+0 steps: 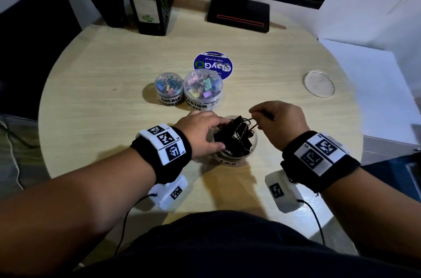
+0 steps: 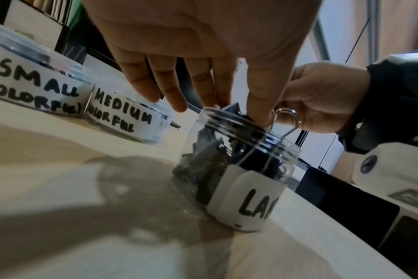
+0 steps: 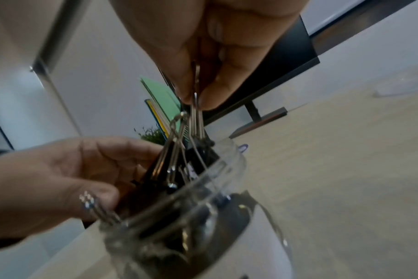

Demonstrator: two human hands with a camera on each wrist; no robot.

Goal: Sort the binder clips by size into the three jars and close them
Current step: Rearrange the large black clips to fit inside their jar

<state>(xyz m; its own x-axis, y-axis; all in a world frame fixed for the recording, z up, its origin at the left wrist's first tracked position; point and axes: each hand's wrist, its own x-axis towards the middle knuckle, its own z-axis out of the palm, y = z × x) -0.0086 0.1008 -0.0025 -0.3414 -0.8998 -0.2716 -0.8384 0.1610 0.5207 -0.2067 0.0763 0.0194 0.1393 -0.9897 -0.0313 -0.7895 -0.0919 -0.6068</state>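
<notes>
The open large jar, labelled "LARGE", stands near the table's front edge, packed with black binder clips that stick out above its rim. My left hand reaches over the jar's left side, thumb and fingers curled round the protruding clips. From the right, my right hand pinches the wire handles of one black clip just above the jar's mouth. The small jar and medium jar, full of colourful clips, stand lidded at mid-table.
A loose clear lid lies at the table's right edge. A blue round sticker is behind the jars. A monitor stand, a black file holder and a potted plant line the back.
</notes>
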